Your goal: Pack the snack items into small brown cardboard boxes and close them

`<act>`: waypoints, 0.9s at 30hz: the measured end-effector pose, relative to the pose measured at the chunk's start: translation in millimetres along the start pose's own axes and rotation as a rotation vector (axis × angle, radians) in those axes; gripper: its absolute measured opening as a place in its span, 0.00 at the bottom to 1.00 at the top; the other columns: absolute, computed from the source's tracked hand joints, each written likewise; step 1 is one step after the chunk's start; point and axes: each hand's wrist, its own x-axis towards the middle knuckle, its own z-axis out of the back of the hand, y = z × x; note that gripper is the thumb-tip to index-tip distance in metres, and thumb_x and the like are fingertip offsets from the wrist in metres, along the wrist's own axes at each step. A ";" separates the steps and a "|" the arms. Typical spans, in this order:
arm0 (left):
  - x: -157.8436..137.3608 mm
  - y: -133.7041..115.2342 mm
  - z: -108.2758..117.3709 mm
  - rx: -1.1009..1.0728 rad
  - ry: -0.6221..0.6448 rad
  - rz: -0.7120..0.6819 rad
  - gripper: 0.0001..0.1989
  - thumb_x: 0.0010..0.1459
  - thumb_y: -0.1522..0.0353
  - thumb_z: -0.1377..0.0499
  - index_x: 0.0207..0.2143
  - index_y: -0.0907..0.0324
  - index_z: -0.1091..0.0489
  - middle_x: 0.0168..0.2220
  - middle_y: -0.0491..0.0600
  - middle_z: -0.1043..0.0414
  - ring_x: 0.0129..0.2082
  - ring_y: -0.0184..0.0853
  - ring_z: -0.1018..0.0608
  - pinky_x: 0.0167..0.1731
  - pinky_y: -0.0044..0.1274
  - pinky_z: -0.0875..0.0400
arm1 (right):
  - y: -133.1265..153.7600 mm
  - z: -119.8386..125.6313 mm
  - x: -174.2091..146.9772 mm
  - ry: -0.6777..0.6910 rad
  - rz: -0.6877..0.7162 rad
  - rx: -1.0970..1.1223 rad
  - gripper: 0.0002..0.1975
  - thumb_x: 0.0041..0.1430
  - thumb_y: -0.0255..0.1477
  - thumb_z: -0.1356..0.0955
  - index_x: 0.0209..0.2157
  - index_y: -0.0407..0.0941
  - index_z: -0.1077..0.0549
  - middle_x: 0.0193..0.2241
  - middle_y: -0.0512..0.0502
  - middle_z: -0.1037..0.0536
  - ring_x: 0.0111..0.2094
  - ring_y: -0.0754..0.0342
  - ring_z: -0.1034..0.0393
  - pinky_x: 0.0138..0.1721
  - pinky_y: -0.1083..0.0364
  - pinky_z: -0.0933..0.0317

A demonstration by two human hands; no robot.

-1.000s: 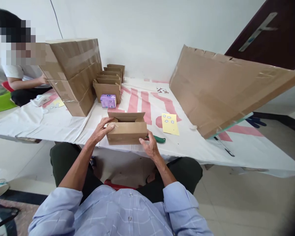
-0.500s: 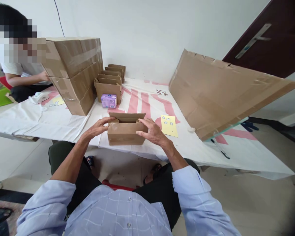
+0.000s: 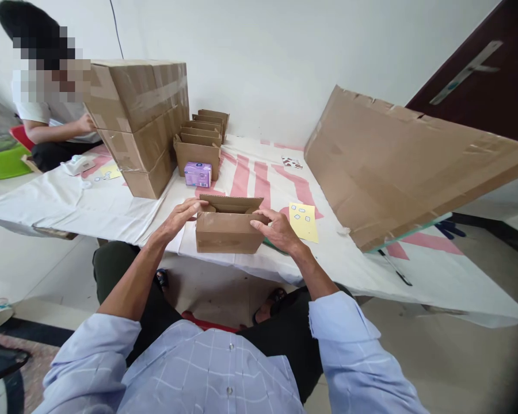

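A small brown cardboard box stands at the near edge of the white-covered table, its back lid flap up. My left hand rests on the box's left top corner, fingers on the side flap. My right hand grips the right top corner, fingers over that side flap. A purple packet lies farther back, in front of a row of several open small boxes. A yellow sticker sheet lies just right of the box.
Two big taped cartons are stacked at the left. A large flat cardboard sheet leans at the right. Another person sits at the far left beside a white tape dispenser. A dark door is behind on the right.
My right hand rose from the box's lower right front to its top right flap. My left hand stayed on the left flap. The view shifted a little to the left.
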 end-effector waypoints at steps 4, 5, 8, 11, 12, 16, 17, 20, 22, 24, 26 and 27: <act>-0.8 -4.6 -5.2 0.138 -0.055 -0.054 0.28 0.57 0.42 0.32 0.46 0.54 0.16 0.65 0.57 0.28 0.68 0.55 0.29 0.58 0.40 0.24 | -1.4 -2.3 5.7 0.005 -0.088 0.088 0.10 0.63 0.37 0.28 0.40 0.47 0.18 0.38 0.46 0.14 0.39 0.47 0.22 0.40 0.50 0.29; 0.2 -4.9 -6.5 0.183 -0.080 -0.070 0.27 0.54 0.43 0.29 0.44 0.54 0.17 0.66 0.58 0.29 0.70 0.56 0.31 0.57 0.40 0.24 | -1.7 -3.3 6.2 0.004 -0.097 0.100 0.10 0.62 0.38 0.28 0.38 0.46 0.18 0.37 0.46 0.14 0.38 0.47 0.22 0.39 0.51 0.30; 3.3 -5.2 -11.5 0.272 -0.104 -0.104 0.24 0.49 0.47 0.25 0.39 0.55 0.18 0.68 0.58 0.33 0.72 0.58 0.34 0.56 0.40 0.25 | -2.1 -6.0 6.6 -0.005 -0.105 0.113 0.11 0.61 0.39 0.28 0.36 0.46 0.19 0.36 0.46 0.15 0.38 0.48 0.23 0.38 0.52 0.32; 4.6 -5.6 -16.8 0.297 -0.069 -0.145 0.22 0.51 0.48 0.26 0.34 0.56 0.21 0.63 0.58 0.30 0.67 0.56 0.30 0.55 0.40 0.25 | -1.4 -7.5 5.8 -0.011 -0.115 0.125 0.12 0.60 0.40 0.28 0.34 0.46 0.20 0.35 0.47 0.16 0.36 0.49 0.24 0.37 0.52 0.33; 4.6 -5.6 -18.1 0.294 -0.064 -0.152 0.21 0.53 0.49 0.27 0.33 0.56 0.21 0.62 0.58 0.30 0.66 0.55 0.29 0.55 0.40 0.25 | -1.0 -7.8 5.4 -0.009 -0.119 0.133 0.12 0.60 0.40 0.28 0.34 0.46 0.20 0.34 0.47 0.17 0.35 0.50 0.25 0.37 0.52 0.33; 3.9 -5.8 -19.6 0.238 -0.066 -0.186 0.17 0.57 0.52 0.30 0.32 0.57 0.21 0.64 0.57 0.30 0.67 0.54 0.29 0.57 0.40 0.26 | 1.3 -9.1 3.3 -0.003 -0.131 0.165 0.13 0.60 0.41 0.29 0.34 0.46 0.21 0.33 0.48 0.18 0.34 0.51 0.26 0.36 0.53 0.34; 3.8 -6.2 -19.5 0.226 -0.064 -0.197 0.17 0.58 0.52 0.31 0.32 0.57 0.21 0.64 0.58 0.30 0.68 0.54 0.30 0.58 0.40 0.26 | 1.8 -9.4 2.8 -0.002 -0.133 0.169 0.13 0.60 0.42 0.29 0.34 0.46 0.22 0.32 0.48 0.18 0.34 0.51 0.26 0.36 0.53 0.34; 3.6 -9.4 -19.1 0.222 -0.055 -0.204 0.17 0.60 0.53 0.32 0.30 0.56 0.21 0.65 0.57 0.30 0.70 0.55 0.31 0.63 0.42 0.28 | 3.2 -10.0 1.9 -0.005 -0.136 0.168 0.13 0.61 0.42 0.29 0.34 0.46 0.22 0.32 0.48 0.19 0.34 0.51 0.27 0.36 0.53 0.34; 3.3 -12.8 -19.0 0.235 -0.048 -0.192 0.17 0.60 0.52 0.34 0.29 0.56 0.21 0.65 0.57 0.29 0.71 0.55 0.31 0.66 0.43 0.31 | 4.1 -9.4 1.8 -0.005 -0.126 0.158 0.13 0.61 0.41 0.29 0.33 0.46 0.23 0.32 0.48 0.20 0.34 0.51 0.28 0.36 0.53 0.34; 2.9 -16.2 -18.1 0.234 -0.044 -0.182 0.20 0.61 0.50 0.35 0.27 0.55 0.22 0.64 0.56 0.27 0.71 0.55 0.32 0.69 0.45 0.35 | 5.3 -8.0 1.5 -0.006 -0.107 0.137 0.13 0.63 0.41 0.30 0.33 0.46 0.23 0.31 0.48 0.20 0.34 0.51 0.28 0.36 0.53 0.34; 2.7 -18.7 -15.0 0.195 -0.041 -0.168 0.22 0.63 0.48 0.38 0.28 0.55 0.20 0.62 0.55 0.24 0.71 0.55 0.32 0.72 0.45 0.38 | 7.3 -5.9 -1.2 -0.027 -0.056 0.107 0.13 0.65 0.41 0.30 0.34 0.47 0.22 0.32 0.48 0.19 0.35 0.49 0.27 0.37 0.51 0.32; 2.8 -19.4 -12.6 0.167 -0.036 -0.154 0.23 0.65 0.48 0.40 0.30 0.55 0.18 0.61 0.55 0.24 0.71 0.55 0.32 0.73 0.46 0.39 | 8.6 -5.0 -4.3 -0.043 -0.009 0.084 0.12 0.66 0.41 0.30 0.35 0.47 0.21 0.33 0.47 0.19 0.35 0.49 0.26 0.39 0.50 0.30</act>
